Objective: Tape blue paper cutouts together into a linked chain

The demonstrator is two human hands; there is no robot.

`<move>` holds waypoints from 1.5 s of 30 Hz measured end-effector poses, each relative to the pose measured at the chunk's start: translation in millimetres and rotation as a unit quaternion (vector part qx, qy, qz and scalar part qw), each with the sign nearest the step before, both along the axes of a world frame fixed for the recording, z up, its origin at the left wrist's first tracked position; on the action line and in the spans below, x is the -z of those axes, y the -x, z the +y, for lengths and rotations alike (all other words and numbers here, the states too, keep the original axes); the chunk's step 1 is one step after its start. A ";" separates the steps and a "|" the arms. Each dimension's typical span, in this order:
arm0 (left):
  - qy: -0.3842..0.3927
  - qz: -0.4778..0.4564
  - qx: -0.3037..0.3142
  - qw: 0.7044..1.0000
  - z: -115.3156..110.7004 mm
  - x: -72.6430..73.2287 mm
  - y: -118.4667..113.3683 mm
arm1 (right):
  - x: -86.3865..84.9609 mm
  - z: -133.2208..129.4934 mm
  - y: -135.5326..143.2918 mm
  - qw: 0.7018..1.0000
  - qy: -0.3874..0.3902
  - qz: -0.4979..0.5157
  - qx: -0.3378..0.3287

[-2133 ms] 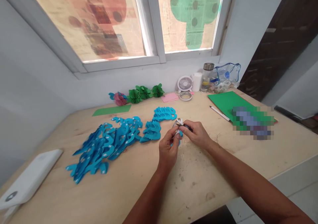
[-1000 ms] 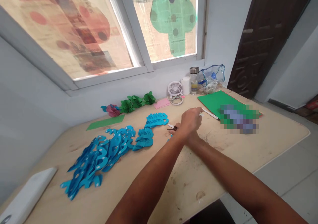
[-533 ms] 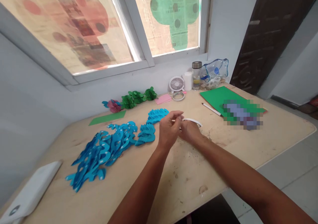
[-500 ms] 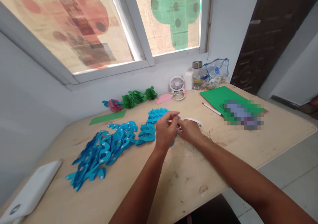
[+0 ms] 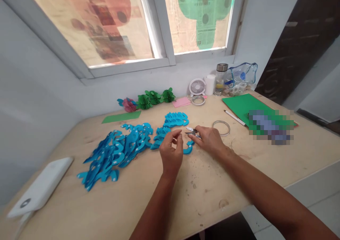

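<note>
Small scissors point(image 5: 191, 132) with dark blades are gripped in my right hand point(image 5: 209, 139), their tips pointing left. A small white scrap point(image 5: 189, 129) shows beside the blades. My left hand point(image 5: 172, 148) is just left of the tips, thumb and fingers curled into a pinch; whatever is between them is too small to make out. Under and between the hands lies a curved blue paper piece point(image 5: 188, 149). Folded blue paper cut-outs point(image 5: 176, 119) lie behind my left hand, with more point(image 5: 160, 137) partly hidden by it. A narrow tape roll point(image 5: 221, 127) rests right of my right hand.
A heap of blue paper cut-outs with white patches point(image 5: 117, 151) covers the left middle. Green paper balls point(image 5: 154, 97), a fan point(image 5: 197, 87) and a bottle point(image 5: 221, 79) stand along the wall. Green sheets point(image 5: 249, 105) and a pen point(image 5: 234, 117) lie right; a white device point(image 5: 42, 185) lies left.
My hands have moved apart, and the scissors now show in my right hand. The tape roll, partly behind my right hand before, now lies flat in full view. The camera view has shifted left.
</note>
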State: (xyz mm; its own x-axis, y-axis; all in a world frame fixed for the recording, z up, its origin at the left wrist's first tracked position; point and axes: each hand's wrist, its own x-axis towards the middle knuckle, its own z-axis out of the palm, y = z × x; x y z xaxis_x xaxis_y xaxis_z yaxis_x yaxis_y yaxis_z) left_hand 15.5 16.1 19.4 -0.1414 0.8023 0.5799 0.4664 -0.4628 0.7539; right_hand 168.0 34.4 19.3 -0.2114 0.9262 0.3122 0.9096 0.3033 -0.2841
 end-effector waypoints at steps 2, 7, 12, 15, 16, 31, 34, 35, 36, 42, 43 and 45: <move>-0.047 0.056 -0.011 0.997 -0.6 -1.7 1.7 | 0.1 -3.2 4.5 1.000 -0.004 -0.023 -0.016; -0.079 0.162 -0.004 0.984 0.8 -1.1 3.8 | 0.2 -6.0 9.8 0.997 0.002 -0.077 -0.026; -0.059 0.230 -0.015 0.971 0.6 1.3 3.0 | -1.1 -8.4 14.4 0.994 0.016 -0.106 -0.036; -0.052 0.241 -0.015 0.969 0.2 1.2 2.3 | -2.3 -9.7 15.7 0.992 0.015 -0.116 -0.040; -0.053 0.238 -0.016 0.970 0.4 1.2 2.4 | -2.6 -10.1 15.8 0.992 0.012 -0.118 -0.041; 0.079 0.041 0.003 0.996 14.6 13.7 16.1 | 0.3 -10.1 14.9 0.993 0.004 -0.106 -0.045; 0.108 0.014 0.014 0.994 14.7 14.4 15.0 | -0.4 -10.2 15.0 0.993 0.011 -0.107 -0.048; 0.111 0.009 0.016 0.994 14.7 14.4 14.8 | -0.7 -10.2 15.0 0.993 0.014 -0.108 -0.047; 0.112 0.006 0.018 0.994 14.6 14.4 14.7 | -0.9 -10.1 15.0 0.993 0.016 -0.108 -0.047; 0.118 -0.039 0.015 0.992 14.8 14.7 14.8 | -1.6 -9.6 15.2 0.993 0.029 -0.108 -0.048; 0.117 -0.052 0.019 0.992 14.7 14.7 14.6 | -1.7 -9.7 15.4 0.993 0.030 -0.108 -0.048; 0.108 -0.070 0.040 0.991 14.2 14.3 13.9 | -2.1 -9.9 15.7 0.992 0.030 -0.109 -0.048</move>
